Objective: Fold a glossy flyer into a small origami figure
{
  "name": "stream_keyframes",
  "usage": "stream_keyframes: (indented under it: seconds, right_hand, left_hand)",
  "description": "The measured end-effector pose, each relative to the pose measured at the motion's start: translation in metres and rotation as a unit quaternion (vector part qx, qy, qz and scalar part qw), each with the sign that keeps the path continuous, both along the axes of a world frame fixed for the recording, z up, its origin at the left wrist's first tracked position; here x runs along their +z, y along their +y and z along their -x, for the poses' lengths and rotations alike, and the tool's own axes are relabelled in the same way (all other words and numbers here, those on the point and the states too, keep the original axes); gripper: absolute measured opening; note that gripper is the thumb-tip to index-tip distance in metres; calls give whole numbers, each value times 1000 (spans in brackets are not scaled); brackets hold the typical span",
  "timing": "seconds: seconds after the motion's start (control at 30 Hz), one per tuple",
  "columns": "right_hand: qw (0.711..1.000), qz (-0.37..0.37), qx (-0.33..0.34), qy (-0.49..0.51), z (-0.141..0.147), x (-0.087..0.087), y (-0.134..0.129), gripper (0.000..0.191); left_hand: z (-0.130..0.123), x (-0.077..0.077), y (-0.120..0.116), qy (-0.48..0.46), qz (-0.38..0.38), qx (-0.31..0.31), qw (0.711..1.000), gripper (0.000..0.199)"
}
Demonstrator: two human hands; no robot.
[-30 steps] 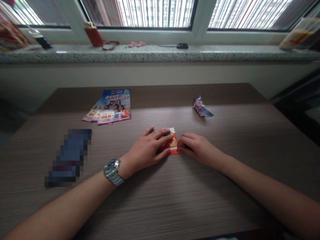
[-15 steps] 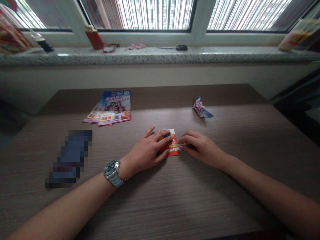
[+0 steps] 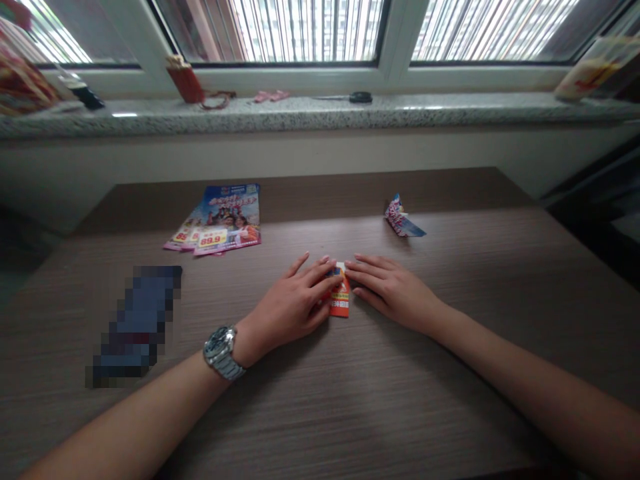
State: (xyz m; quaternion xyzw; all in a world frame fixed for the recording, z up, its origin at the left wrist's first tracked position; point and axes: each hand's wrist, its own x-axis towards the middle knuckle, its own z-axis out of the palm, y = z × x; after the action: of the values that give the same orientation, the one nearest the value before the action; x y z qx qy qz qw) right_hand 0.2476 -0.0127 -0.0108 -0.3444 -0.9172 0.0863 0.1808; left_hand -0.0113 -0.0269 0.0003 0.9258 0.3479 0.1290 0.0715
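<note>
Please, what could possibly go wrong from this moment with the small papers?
The red paper might shift or crease unevenly under the left hand, which covers part of it. The right hand, at or very near the paper's right edge, might nudge it askew. Farther back, the folded paper stands partly raised, so a careless forward sweep could push or flatten it.
</note>
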Motion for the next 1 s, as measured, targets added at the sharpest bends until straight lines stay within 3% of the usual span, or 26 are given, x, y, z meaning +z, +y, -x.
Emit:
stream_keyframes:
  seconds: [0.23, 0.43, 0.63, 0.8, 1.0]
  right_hand:
    - [1000, -16, 21, 1, -6, 5, -11, 32]
    - [999, 8, 37, 11, -2, 9, -21, 28]
    - [992, 87, -17, 95, 0, 9, -4, 16]
    - [989, 80, -57, 109, 9, 5, 12, 5]
    - [990, 75, -65, 97, 16, 0, 18, 6]
  left_hand:
    - [-2, 3, -1, 9, -28, 52, 998, 41]
    - [-1, 3, -2, 8, -14, 23, 1000, 42]
    - [2, 3, -1, 15, -20, -15, 1000, 42]
    - [1, 3, -3, 8, -12, -6, 1000, 42]
    - [1, 1, -3, 5, -10, -7, 1000, 40]
